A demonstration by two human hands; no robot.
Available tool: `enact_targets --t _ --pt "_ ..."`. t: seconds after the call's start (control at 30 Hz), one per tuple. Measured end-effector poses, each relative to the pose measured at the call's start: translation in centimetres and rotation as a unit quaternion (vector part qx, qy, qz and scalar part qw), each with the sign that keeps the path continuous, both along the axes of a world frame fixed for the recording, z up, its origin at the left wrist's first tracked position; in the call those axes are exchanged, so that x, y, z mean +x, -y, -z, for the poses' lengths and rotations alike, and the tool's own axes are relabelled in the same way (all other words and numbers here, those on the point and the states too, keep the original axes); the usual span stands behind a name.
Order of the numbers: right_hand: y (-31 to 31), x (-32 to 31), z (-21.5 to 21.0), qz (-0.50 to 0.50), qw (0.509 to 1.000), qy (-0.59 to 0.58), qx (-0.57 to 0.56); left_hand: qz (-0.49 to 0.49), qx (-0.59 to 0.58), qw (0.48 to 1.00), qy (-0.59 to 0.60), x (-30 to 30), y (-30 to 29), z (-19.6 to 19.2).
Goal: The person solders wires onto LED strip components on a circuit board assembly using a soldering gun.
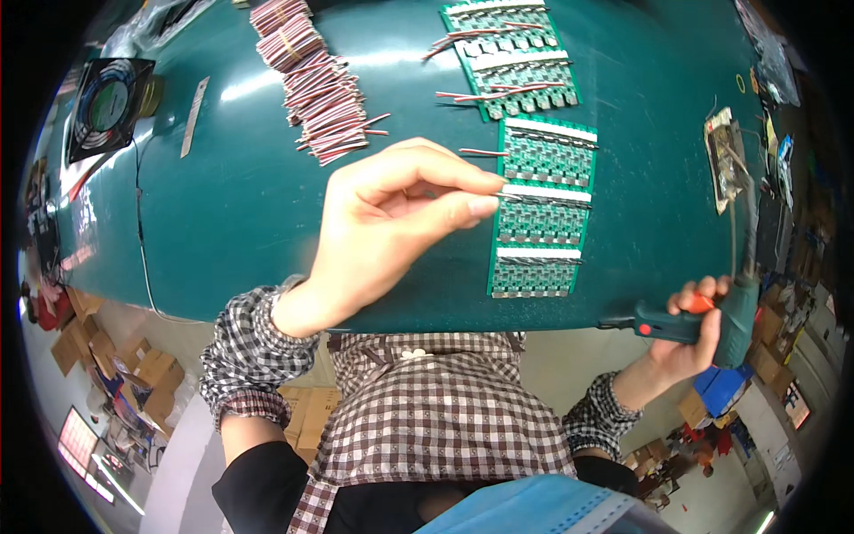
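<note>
On the left hand (378, 222), thumb and forefinger nearly meet over the left edge of a green circuit-board panel (541, 222); whether they pinch a thin wire I cannot tell. Well right of them, the right hand (694, 331) grips a green soldering gun (735, 329), its tip indistinct. Beyond-left, the heaped red-and-white wires (322, 98) run to the picture's top edge.

Over the green table (231, 240), the left hand (365, 222) pinches what seems a thin wire (511, 195) at the left edge of the near boards (541, 218), the right hand (676, 359) grips a green tool (737, 325) at near right, and a fan (108, 109) stands far left, left of a wire pile (326, 102).
</note>
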State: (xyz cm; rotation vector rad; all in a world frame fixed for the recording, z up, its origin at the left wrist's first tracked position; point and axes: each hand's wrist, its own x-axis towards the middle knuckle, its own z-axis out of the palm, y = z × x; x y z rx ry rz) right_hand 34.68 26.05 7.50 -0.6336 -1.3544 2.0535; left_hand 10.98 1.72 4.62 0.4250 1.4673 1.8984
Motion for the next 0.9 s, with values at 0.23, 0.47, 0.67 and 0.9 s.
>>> enact_targets --t 0.23,0.47,0.67,0.9 --pt "4.5 -4.7 0.9 -0.011 0.996 0.054 0.075 0.042 0.009 0.979 0.198 2.5 -2.7 0.2" --pt "6.4 -7.9 -0.1 -0.08 0.978 0.134 0.142 0.068 -0.002 0.973 0.222 3.6 -3.8 -0.2" --pt "6.7 -8.5 0.5 -0.078 0.976 0.146 0.139 0.082 0.003 0.956 0.281 3.8 -4.2 0.1" --pt "6.8 -8.7 0.8 -0.041 0.967 0.179 0.174 0.065 0.042 0.979 0.189 5.1 -4.1 -0.2"
